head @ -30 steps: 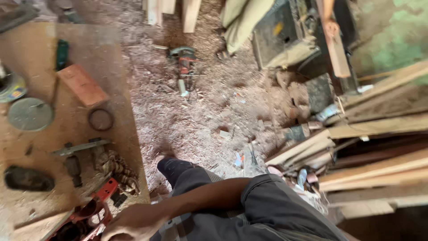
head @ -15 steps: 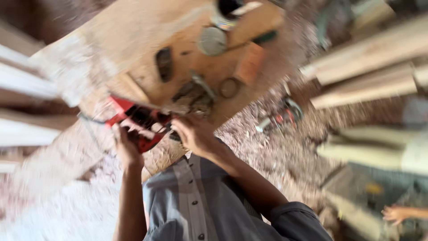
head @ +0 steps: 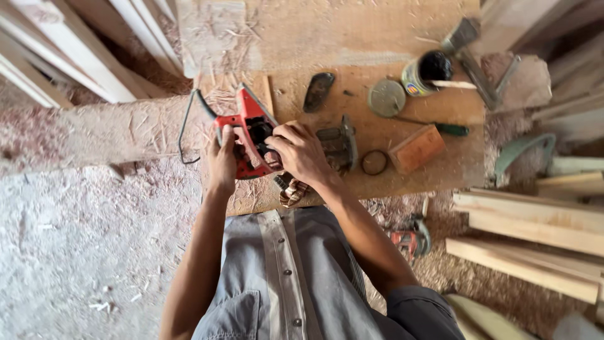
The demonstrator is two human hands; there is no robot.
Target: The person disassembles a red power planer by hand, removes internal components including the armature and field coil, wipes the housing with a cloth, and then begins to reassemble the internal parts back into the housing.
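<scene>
A red power tool with a black cord rests on the sawdust-covered wooden workbench. My left hand grips its left side. My right hand is closed over the tool's right side, fingers curled onto its body. Just right of my right hand lies a dark metal tool.
On the bench stand an open tin with a stick in it, a round lid, a black flat object, a green-handled screwdriver, a wooden block and a ring. Timber planks lie right; another power tool sits on the sawdust floor.
The view has swung from the floor round onto the bench. Both hands have come onto the red tool, which now sits squarely in front of me.
</scene>
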